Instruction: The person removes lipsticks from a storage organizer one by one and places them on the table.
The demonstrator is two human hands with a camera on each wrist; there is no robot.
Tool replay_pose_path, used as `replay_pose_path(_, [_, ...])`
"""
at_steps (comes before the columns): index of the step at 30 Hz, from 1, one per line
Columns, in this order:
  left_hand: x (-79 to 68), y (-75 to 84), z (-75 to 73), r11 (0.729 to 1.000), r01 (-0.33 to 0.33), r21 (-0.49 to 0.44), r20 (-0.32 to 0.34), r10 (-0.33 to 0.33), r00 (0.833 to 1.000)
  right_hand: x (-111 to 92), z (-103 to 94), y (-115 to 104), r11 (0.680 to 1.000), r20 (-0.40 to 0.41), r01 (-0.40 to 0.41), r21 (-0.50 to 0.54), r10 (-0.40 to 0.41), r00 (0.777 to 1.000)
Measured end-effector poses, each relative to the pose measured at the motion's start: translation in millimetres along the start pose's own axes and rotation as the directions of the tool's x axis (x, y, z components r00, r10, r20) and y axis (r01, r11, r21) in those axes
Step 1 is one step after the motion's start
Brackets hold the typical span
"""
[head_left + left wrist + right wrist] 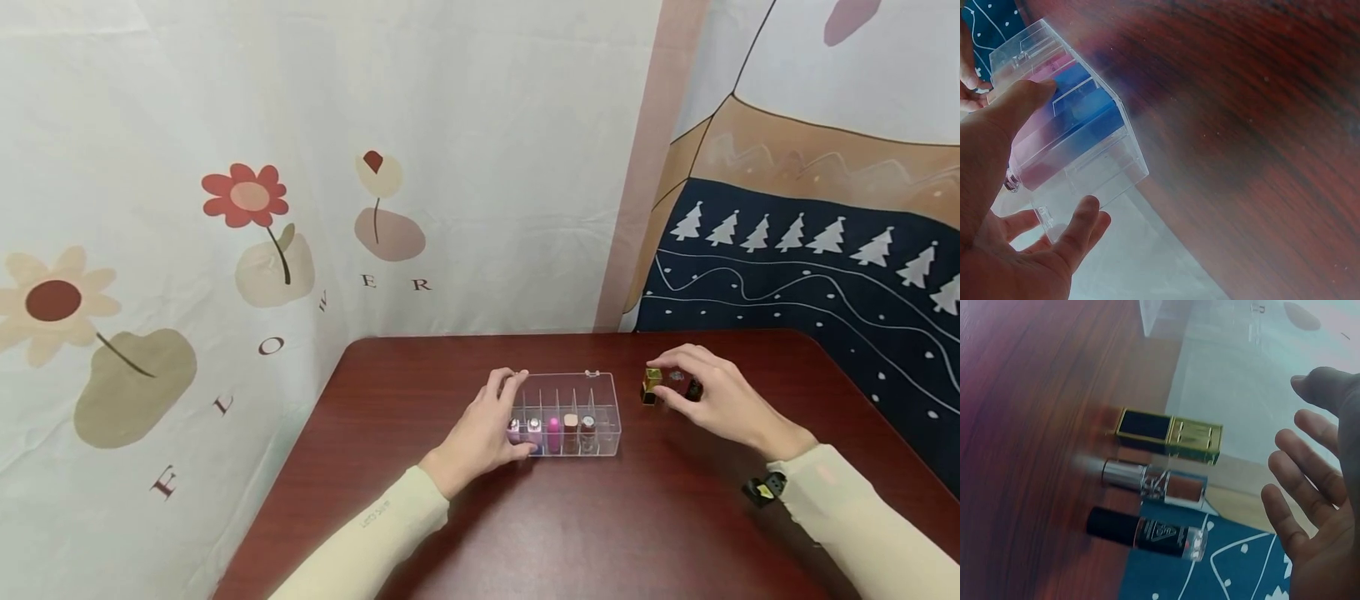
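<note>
So the left hand had the clear box gripped at its left end, thumb at the front and fingers round the far side. The box sat on the table, with a bunch of tubes in its slots, including a hot pink one. The right hand was over to the right, thumb and fingers spread apart, pinching nothing, just beside three upright tubes: a gold-and-black one, a silver-capped one and a black one.
</note>
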State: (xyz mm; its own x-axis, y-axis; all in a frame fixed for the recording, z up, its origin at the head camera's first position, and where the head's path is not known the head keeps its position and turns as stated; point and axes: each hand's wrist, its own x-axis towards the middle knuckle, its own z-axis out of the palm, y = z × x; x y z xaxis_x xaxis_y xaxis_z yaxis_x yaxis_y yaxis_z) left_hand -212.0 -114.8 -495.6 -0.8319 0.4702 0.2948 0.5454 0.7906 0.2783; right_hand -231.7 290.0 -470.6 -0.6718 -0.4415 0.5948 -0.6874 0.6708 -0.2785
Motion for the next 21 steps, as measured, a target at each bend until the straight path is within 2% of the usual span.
replay_pose_path(14, [1.6,-0.5,-0.1,1.000,-0.001,-0.003,-0.006,0.001,1.000,7.9,14.9,-13.4,0.999,0.054,0.001,0.040,-0.003,0.999])
replay_pose_path(21, [0.3,-0.1,0.1,1.000,0.012,-0.017,0.007,-0.012,1.000,9.4,20.7,-19.5,0.998,0.076,0.039,0.041,-0.042,0.996])
